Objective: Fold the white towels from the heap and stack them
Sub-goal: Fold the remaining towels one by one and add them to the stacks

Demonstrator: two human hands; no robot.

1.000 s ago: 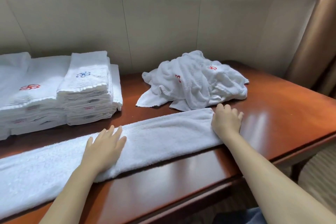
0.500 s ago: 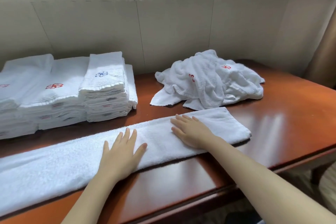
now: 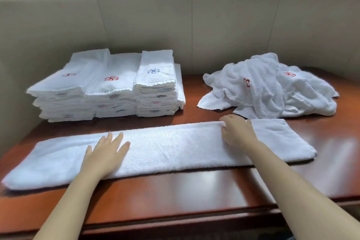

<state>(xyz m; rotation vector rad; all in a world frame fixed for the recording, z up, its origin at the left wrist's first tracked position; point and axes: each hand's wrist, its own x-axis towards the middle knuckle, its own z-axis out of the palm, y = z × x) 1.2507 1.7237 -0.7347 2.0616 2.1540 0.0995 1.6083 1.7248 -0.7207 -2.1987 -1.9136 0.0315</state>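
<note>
A white towel (image 3: pixel 171 148), folded lengthwise into a long strip, lies across the front of the brown table (image 3: pixel 175 198). My left hand (image 3: pixel 106 157) rests flat on its left part, fingers spread. My right hand (image 3: pixel 236 131) lies on the strip's right part, fingers pointing left and bent at the tips on the far edge; whether they pinch the cloth I cannot tell. A heap of crumpled white towels (image 3: pixel 272 87) with red emblems sits at the back right. Stacks of folded towels (image 3: pixel 109 87) stand at the back left.
A beige panelled wall (image 3: pixel 175 25) runs right behind the table. The folded stacks stand in three columns side by side, with red and blue emblems on top. The table's front edge (image 3: pixel 175 222) is close to me.
The camera has swung to the left. My right hand has slid from the strip's right end towards its middle. My left hand stays flat on the left part.
</note>
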